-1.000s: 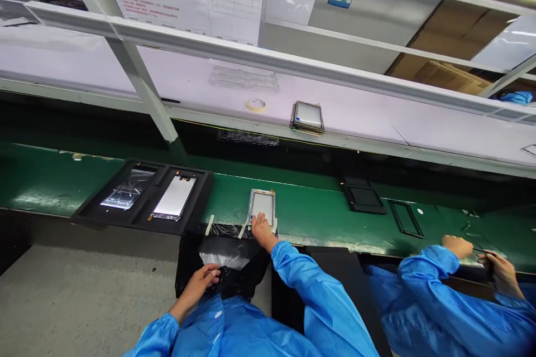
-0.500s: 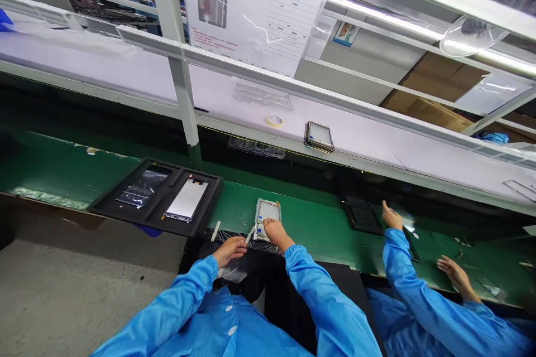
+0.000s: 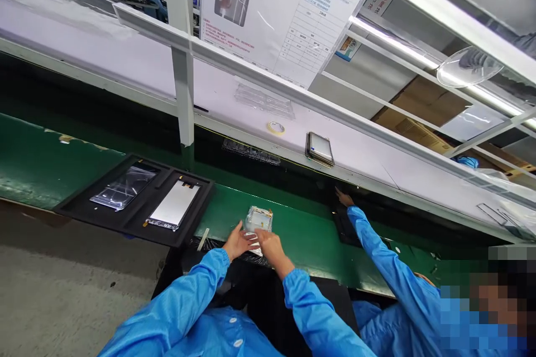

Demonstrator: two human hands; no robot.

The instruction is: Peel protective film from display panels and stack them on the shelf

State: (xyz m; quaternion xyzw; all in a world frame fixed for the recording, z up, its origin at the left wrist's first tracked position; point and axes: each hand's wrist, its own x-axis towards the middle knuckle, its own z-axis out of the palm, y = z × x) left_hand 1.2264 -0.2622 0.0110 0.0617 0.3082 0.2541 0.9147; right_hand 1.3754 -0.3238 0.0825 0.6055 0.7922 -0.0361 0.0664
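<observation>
Your right hand hides the lower edge of what looks like a film-wrapped screen panel, its grip unclear; your left hand sits spread just beside it, arm extended.

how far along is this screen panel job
Hard to say exactly. Looks done: a silver-backed panel lies in the black foam tray. In hand: a film-wrapped panel on the green bench, with the left hand and right hand at it. Seemingly left: the stack of panels on the shelf.
</observation>
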